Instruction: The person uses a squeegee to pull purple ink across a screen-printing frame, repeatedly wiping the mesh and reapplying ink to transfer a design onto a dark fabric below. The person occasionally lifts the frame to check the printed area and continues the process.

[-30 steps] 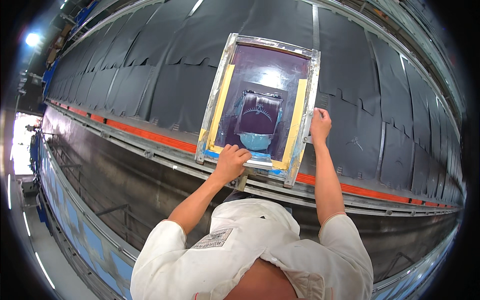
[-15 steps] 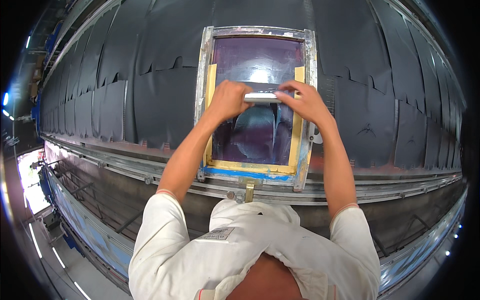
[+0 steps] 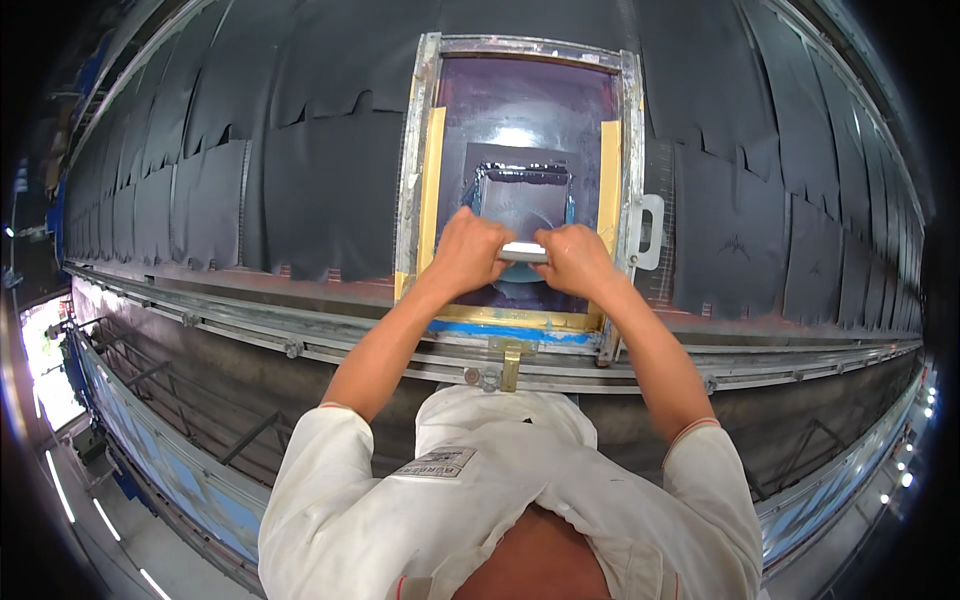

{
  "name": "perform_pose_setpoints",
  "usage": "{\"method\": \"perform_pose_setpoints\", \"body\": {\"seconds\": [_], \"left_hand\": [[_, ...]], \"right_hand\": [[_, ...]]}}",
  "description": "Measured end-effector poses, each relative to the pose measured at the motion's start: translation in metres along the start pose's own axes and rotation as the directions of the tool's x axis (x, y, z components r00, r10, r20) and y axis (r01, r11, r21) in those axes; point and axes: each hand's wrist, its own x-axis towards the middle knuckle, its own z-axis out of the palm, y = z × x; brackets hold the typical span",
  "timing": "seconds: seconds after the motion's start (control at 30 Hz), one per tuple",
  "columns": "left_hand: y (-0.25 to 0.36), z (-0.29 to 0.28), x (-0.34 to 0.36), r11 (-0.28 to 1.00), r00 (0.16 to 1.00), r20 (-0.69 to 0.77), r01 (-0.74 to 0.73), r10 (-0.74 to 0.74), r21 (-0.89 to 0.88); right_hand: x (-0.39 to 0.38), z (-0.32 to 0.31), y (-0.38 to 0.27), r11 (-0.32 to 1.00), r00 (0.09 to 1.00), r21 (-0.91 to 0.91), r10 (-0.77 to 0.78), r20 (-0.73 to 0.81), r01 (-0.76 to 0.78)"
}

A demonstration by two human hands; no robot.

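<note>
My left hand and my right hand are both closed around a pale-handled squeegee. It lies crosswise over the near half of a silk-screen frame. Purple mesh fills this frame, and yellow tape runs along its inner sides. Beyond the squeegee, a wet, shiny dark ink line borders a smoother greyish patch. My hands hide the squeegee's ends, and its blade edge is out of sight.
Black sheets cover the long table on both sides of the frame. A grey-white handle sticks out from the frame's right side. Metal rails run along the near table edge, with a brass-coloured bracket by the frame.
Both hands have drawn the squeegee toward me, from mid-screen to its near part. My right hand's fingers, looser before, now wrap the handle. The ink line beyond it has come into view.
</note>
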Motion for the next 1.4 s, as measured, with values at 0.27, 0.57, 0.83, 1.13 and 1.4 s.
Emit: {"method": "perform_pose_setpoints", "body": {"seconds": [0.27,0.57,0.83,1.13,1.4], "left_hand": [[-0.053,-0.035,0.109,0.995,0.995,-0.085,0.051,-0.044,0.087],[-0.004,0.01,0.0,1.0,0.993,-0.118,-0.016,0.016,0.002],[0.013,0.027,-0.047,0.994,0.977,-0.195,-0.075,0.09,0.083],[-0.041,-0.024,0.079,0.992,0.989,-0.141,-0.03,0.048,0.124],[-0.059,-0.027,0.114,0.998,0.998,-0.054,0.029,-0.026,0.05]], "right_hand": [[0.105,-0.069,0.047,0.995,0.994,-0.014,0.1,0.052,-0.1],[0.006,0.008,0.006,0.998,1.0,-0.057,0.007,-0.008,-0.007],[-0.04,0.036,-0.028,0.994,0.98,-0.106,-0.06,-0.19,0.04],[0.077,-0.054,0.03,0.996,0.998,-0.051,0.07,0.002,-0.07],[0.104,-0.064,0.049,0.989,0.987,0.029,0.139,0.084,-0.142]]}}
